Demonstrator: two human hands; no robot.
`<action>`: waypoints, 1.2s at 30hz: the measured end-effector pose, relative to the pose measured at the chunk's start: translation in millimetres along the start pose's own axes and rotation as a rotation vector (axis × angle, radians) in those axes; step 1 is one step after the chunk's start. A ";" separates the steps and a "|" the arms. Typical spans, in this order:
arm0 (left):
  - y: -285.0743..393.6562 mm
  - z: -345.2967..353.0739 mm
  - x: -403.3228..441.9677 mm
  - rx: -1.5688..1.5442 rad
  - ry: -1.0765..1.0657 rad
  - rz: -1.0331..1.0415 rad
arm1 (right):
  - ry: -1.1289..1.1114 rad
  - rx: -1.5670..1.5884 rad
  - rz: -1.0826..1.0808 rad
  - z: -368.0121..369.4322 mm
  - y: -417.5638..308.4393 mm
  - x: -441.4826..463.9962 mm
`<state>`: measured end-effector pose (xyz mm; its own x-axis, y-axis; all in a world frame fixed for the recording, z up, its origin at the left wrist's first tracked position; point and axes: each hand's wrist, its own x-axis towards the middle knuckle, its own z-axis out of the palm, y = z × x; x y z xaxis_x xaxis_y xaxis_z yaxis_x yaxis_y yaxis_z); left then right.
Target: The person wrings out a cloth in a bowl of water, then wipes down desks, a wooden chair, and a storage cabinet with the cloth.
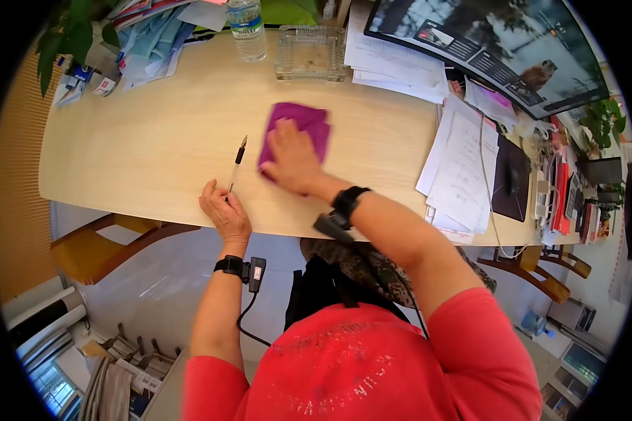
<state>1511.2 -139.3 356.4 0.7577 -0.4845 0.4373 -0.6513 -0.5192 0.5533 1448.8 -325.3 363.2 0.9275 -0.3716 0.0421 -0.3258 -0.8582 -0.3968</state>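
Note:
My right hand (292, 158) lies flat with fingers stretched on a folded purple cloth (318, 125), pressing it against the light wooden desk (154, 140). Hand and cloth are slightly blurred. Near the desk's front edge, my left hand (226, 216) pinches the rear end of a pen (239, 159) between its fingers. The pen has a clear barrel and a black grip, and its tip points away from me. The cloth is just right of the pen, apart from it.
At the back stand a water bottle (246, 31) and a glass ashtray (310, 55). Loose papers (463, 158) and a monitor (498, 49) occupy the right side. Face masks and papers (154, 42) are heaped at the back left, beside a plant (63, 35).

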 end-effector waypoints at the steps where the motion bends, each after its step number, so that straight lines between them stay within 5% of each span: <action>1: 0.2 0.5 -1.3 0.003 0.018 -0.010 | -0.073 0.045 -0.056 -3.9 -25.3 4.9; 3: -0.4 2.1 2.0 0.023 0.036 0.005 | -0.361 0.159 -0.184 -31.3 -51.2 6.1; 5: -1.6 -2.4 -0.9 0.053 0.027 0.007 | -0.149 0.118 -0.345 -5.0 -23.6 -10.1; 12: 1.0 0.1 0.2 0.166 0.015 -0.014 | 0.087 -0.131 0.162 -54.1 91.4 -54.8; 15: -1.6 2.3 0.1 0.130 -0.001 -0.061 | 0.059 -0.259 0.407 -39.8 66.0 -32.6; 23: 9.6 -6.0 6.5 0.195 0.018 0.019 | -0.218 0.024 -0.193 -65.8 37.5 -53.4; 30: -3.4 5.9 3.0 0.264 0.011 0.046 | -0.006 -0.173 0.447 -87.8 159.9 -97.5; 33: 5.2 0.7 5.5 0.270 -0.032 0.020 | -0.003 -0.256 0.759 -77.3 130.0 -51.9; 36: 8.2 0.3 4.5 0.269 -0.062 -0.004 | -0.096 -0.133 0.407 -58.2 92.6 -22.0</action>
<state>1509.2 -145.9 362.7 0.7617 -0.5198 0.3868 -0.6421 -0.6856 0.3431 1387.6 -417.2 378.9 0.7292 -0.6599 -0.1810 -0.6834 -0.6890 -0.2414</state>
